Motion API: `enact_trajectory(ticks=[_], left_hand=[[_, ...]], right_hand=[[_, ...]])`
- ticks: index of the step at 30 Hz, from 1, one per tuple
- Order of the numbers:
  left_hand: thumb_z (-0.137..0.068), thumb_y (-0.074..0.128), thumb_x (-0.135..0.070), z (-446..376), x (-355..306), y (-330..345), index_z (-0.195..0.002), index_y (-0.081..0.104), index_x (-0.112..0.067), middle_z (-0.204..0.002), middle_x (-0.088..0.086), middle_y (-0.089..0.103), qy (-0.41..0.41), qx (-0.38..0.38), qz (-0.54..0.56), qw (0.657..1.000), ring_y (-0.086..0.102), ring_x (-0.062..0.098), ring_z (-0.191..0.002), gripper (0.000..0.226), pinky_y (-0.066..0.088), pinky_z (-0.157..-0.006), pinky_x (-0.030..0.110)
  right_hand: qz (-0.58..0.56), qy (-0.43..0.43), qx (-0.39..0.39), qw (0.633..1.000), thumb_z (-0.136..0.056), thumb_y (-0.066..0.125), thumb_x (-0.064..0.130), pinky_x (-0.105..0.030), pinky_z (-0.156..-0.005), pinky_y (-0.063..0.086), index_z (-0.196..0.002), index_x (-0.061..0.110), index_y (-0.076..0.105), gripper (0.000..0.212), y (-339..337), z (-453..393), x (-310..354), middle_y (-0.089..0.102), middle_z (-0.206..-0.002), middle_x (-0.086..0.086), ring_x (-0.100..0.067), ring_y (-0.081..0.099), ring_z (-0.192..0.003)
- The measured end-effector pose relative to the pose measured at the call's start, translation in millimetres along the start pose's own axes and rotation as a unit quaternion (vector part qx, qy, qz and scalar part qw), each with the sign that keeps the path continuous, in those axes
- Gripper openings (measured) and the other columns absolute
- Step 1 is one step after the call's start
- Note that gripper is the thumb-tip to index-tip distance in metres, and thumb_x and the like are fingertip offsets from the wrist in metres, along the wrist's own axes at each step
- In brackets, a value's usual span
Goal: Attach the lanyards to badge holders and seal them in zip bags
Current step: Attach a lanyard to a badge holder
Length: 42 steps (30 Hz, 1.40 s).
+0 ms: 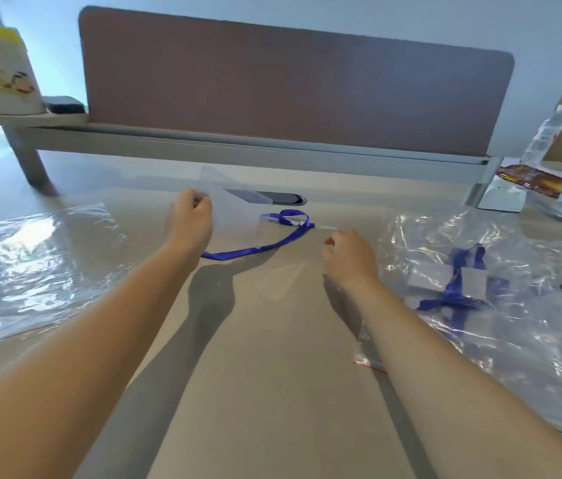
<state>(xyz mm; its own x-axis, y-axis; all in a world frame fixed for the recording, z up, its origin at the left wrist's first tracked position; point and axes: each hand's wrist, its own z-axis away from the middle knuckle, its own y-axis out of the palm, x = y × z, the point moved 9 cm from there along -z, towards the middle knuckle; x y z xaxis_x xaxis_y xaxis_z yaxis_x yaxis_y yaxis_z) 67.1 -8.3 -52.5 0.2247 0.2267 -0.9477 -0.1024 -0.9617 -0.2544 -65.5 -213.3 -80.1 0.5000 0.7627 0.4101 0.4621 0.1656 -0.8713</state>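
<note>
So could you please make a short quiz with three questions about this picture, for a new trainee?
1. True or false: the left hand pinches a clear badge holder above the desk.
2. What colour is the lanyard that lies between the hands?
A. red
B. blue
C. green
3. Fill in: more lanyards with badge holders lie on the clear plastic bags to the ____ of the right hand.

Key:
1. true
2. B
3. right
</note>
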Motion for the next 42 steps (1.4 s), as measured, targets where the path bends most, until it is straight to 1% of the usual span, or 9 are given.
enact_trajectory(ticks=[2,6,12,18,23,25,28,35,42], left_hand=[[-0.096,0.035,-0.012,-16.4,9.9,-3.5,-0.1,0.056,-0.004,-0.087,0.004,0.047,-0.015,0.005,0.012,1.0,0.043,0.021,-0.083,0.023,0.047,-0.081,0.038],[-0.097,0.036,-0.012,-45.1,22.3,7.9,-0.07,0.045,-0.019,-0.07,-0.004,0.041,-0.037,0.021,0.041,0.998,0.04,0.01,-0.061,0.029,0.04,-0.058,0.021],[-0.096,0.037,-0.011,-70.6,35.2,28.8,-0.078,0.05,-0.017,-0.073,-0.005,0.043,-0.069,0.037,0.098,0.992,0.042,0.008,-0.065,0.023,0.043,-0.061,0.018],[-0.096,0.038,-0.013,-76.1,48.3,24.2,-0.088,0.05,-0.015,-0.087,-0.002,0.051,-0.097,0.021,0.117,0.988,0.05,0.019,-0.097,0.015,0.049,-0.073,0.022],[-0.097,0.039,-0.016,-60.7,47.0,11.4,-0.097,0.049,-0.014,-0.107,0.005,0.051,-0.097,0.009,0.092,0.991,0.049,0.022,-0.102,0.011,0.05,-0.082,0.028],[-0.097,0.038,-0.016,-52.1,43.1,5.3,-0.099,0.05,-0.013,-0.104,0.004,0.049,-0.089,0.006,0.093,0.992,0.048,0.021,-0.1,0.013,0.05,-0.077,0.026],[-0.097,0.038,-0.014,-39.2,39.9,-2.2,-0.115,0.053,-0.007,-0.105,0.004,0.048,-0.094,0.002,0.101,0.99,0.047,0.021,-0.1,0.024,0.049,-0.079,0.026],[-0.096,0.04,-0.008,-13.2,39.6,-21.1,-0.073,0.049,-0.016,-0.081,-0.001,0.049,-0.119,0.013,0.127,0.985,0.049,0.023,-0.094,0.026,0.048,-0.061,0.02],[-0.096,0.04,-0.012,0.3,41.2,-38.4,-0.083,0.05,-0.013,-0.097,0.006,0.052,-0.11,0.027,0.106,0.988,0.051,0.024,-0.097,0.017,0.049,-0.068,0.023]], right_hand=[[-0.025,0.013,0.02,0.999,-0.088,0.039,0.003,-0.023,-0.048,0.025,-0.056,0.013,0.041,0.034,20.8,-15.2,6.5,0.044,-0.065,-0.004,-0.028,0.042,-0.073],[-0.03,0.047,0.038,0.998,-0.093,0.035,0.004,-0.03,-0.077,0.041,-0.114,0.0,0.055,0.03,47.3,-50.7,4.7,0.056,-0.12,-0.017,-0.033,0.054,-0.108],[0.016,0.031,0.068,0.997,-0.096,0.039,0.019,-0.034,-0.087,0.039,-0.13,0.009,0.043,0.036,73.9,-88.4,12.6,0.05,-0.132,-0.013,-0.031,0.046,-0.119],[0.106,-0.043,0.077,0.99,-0.098,0.029,0.026,-0.034,-0.075,0.04,-0.098,0.009,0.064,0.039,81.0,-81.2,31.5,0.061,-0.092,-0.009,-0.027,0.057,-0.089],[0.022,-0.016,0.102,0.994,-0.087,0.048,0.008,-0.037,-0.078,0.046,-0.11,0.009,0.053,0.024,59.2,-59.2,28.8,0.06,-0.106,-0.011,-0.03,0.057,-0.095],[0.038,-0.008,0.133,0.99,-0.081,0.058,0.011,-0.033,-0.067,0.047,-0.087,0.008,0.058,0.007,60.2,-49.1,18.0,0.058,-0.089,-0.009,-0.027,0.056,-0.082],[0.045,0.001,0.144,0.989,-0.085,0.055,0.024,-0.026,-0.049,0.029,-0.049,0.016,0.042,0.039,60.4,-33.0,6.9,0.045,-0.067,-0.007,-0.022,0.043,-0.062],[0.008,-0.078,0.136,0.988,-0.093,0.043,0.01,-0.024,-0.076,0.036,-0.113,0.01,0.064,0.029,52.9,5.3,32.4,0.061,-0.117,-0.011,-0.025,0.055,-0.104],[0.034,-0.126,0.229,0.965,-0.09,0.051,0.01,-0.018,-0.059,0.031,-0.085,0.009,0.064,0.014,60.3,30.8,55.7,0.051,-0.084,-0.004,-0.02,0.047,-0.084]])
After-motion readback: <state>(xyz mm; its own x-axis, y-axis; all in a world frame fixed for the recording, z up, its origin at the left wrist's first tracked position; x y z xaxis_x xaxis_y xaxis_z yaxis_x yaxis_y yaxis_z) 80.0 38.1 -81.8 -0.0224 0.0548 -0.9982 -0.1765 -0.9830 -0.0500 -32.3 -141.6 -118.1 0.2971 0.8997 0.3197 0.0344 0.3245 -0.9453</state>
